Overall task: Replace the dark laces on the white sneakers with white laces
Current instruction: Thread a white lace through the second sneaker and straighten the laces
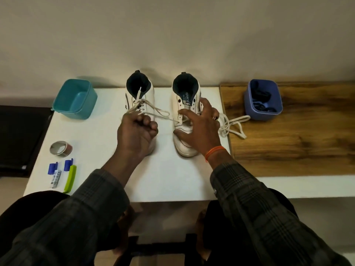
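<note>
Head view: the left hand (137,131) is curled round a white lace (163,113) running to the right sneaker (185,120). The right hand (199,123) steadies that sneaker, fingers spread. Dark laces (262,100) seemingly sit in the blue tub (263,99). A hard tug could tip the sneaker or whip the lace out of its eyelets.

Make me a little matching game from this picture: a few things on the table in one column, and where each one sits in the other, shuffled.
Things:
1. teal tub
2. blue tub
3. roll of tape
4. green clip

Places:
A. on the wooden surface, dark laces inside
B. near edge of the white table, beside a battery
C. far left corner of the white table
D. left side of the white table, between the teal tub and the blue clips

Pairs: 1-C, 2-A, 3-D, 4-B
</note>
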